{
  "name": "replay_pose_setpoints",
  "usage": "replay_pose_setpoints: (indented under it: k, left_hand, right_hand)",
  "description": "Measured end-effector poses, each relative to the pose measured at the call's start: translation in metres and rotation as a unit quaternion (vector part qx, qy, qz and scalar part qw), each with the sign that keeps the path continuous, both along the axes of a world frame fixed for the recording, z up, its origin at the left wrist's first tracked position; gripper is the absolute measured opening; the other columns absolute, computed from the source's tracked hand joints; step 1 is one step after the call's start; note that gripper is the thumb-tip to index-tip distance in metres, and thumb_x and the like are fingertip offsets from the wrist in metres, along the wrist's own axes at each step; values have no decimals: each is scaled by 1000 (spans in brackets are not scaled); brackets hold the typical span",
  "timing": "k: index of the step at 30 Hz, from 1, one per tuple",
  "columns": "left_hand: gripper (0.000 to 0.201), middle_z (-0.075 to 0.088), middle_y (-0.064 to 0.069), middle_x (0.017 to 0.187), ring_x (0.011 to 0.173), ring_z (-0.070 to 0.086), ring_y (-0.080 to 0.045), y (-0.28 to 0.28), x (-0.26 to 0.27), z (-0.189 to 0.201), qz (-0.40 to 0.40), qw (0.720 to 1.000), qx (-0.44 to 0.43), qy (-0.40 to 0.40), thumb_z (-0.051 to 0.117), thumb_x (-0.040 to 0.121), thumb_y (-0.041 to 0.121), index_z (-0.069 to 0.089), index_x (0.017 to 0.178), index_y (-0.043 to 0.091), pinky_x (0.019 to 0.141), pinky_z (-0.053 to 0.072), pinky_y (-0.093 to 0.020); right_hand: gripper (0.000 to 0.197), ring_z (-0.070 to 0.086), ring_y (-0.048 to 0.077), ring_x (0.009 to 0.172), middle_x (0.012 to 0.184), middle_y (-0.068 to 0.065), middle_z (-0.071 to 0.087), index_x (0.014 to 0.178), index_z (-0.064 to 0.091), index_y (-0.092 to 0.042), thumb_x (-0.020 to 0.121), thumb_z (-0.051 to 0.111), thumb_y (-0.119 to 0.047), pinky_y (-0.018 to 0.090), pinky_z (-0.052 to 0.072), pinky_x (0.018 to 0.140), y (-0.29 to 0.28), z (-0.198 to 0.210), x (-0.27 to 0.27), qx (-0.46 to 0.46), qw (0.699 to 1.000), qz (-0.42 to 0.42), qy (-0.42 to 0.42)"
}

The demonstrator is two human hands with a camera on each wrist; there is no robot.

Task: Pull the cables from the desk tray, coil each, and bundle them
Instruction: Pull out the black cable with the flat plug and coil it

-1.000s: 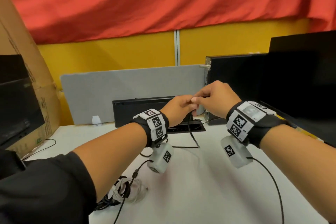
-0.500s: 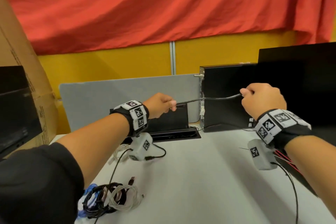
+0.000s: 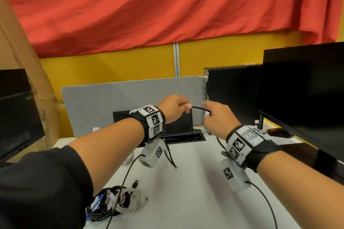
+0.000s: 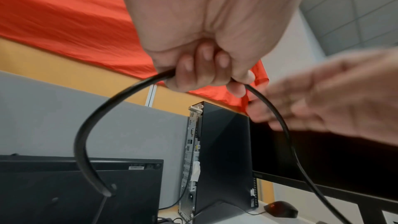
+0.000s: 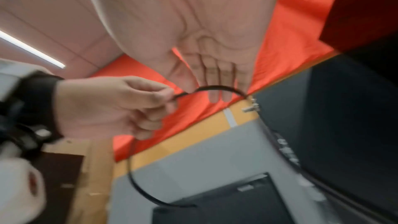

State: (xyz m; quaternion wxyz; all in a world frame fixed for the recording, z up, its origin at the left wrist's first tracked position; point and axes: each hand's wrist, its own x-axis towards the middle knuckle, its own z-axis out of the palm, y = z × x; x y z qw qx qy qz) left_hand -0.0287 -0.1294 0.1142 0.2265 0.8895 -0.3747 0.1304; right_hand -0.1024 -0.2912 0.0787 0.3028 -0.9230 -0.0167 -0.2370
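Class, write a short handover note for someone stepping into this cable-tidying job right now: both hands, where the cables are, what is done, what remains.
Left hand: grips the black cable, a loop hanging below it.
Right hand: fingers straight, the cable running across them; no firm grip visible.
Desk tray: lid up, at the back of the desk.
Done: a pile of coiled cables lies at the near left.
Left: finish coiling this cable, add it, bundle them.

Red curtain [image 3: 167,9], yellow wall [image 3: 111,69], grey divider panel [image 3: 115,98], black computer tower [image 3: 232,95], cardboard box [image 3: 28,80].
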Motion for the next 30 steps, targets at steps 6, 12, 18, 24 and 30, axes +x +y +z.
replay_pose_setpoints:
  k: [6, 12, 18, 24, 30]
  left_hand:
    - [30, 45, 6, 59, 54, 39, -8, 1, -3, 2, -20, 999, -24, 27, 49, 100, 22, 60, 74, 15, 52, 31, -20]
    - [32, 46, 2, 65, 60, 42, -11, 41, 9, 9, 33, 999, -11, 35, 44, 102, 25, 58, 75, 16, 60, 35, -24]
    - [30, 45, 6, 62, 58, 41, -7, 65, 22, 1, 75, 997, 9, 18, 46, 102, 24, 57, 75, 15, 58, 31, -23]
    - [29, 50, 4, 65, 61, 45, -10, 62, 27, 0, 85, 996, 39, -11, 46, 101, 27, 57, 77, 16, 58, 34, -24]
    - [28, 53, 4, 68, 63, 46, -7, 39, 18, -4, 52, 997, 54, -19, 47, 101, 29, 61, 81, 14, 58, 33, -20]
  right_hand:
    - [31, 54, 18, 69, 69, 6, 57, 83, 69, -6, 95, 56, -32, 31, 44, 67, 18, 22, 7, -15, 999, 37, 2]
    - [17, 61, 9, 72, 70, -7, 67, 78, 75, -22, 89, 65, -29, 20, 41, 61, -28, 6, 14, 108, 992, -38, -55]
    - [31, 51, -4, 65, 65, -22, 60, 54, 62, -34, 83, 70, -35, 17, 36, 58, -60, -5, 31, 181, 973, -133, -49]
    - [33, 43, 9, 54, 67, -3, 56, 57, 51, -22, 85, 66, -29, 24, 32, 48, -54, -10, 40, 93, 968, -226, 65]
    - [13, 57, 21, 72, 79, 3, 58, 85, 56, -13, 80, 54, -24, 32, 48, 61, -2, -1, 18, -90, 991, -82, 48]
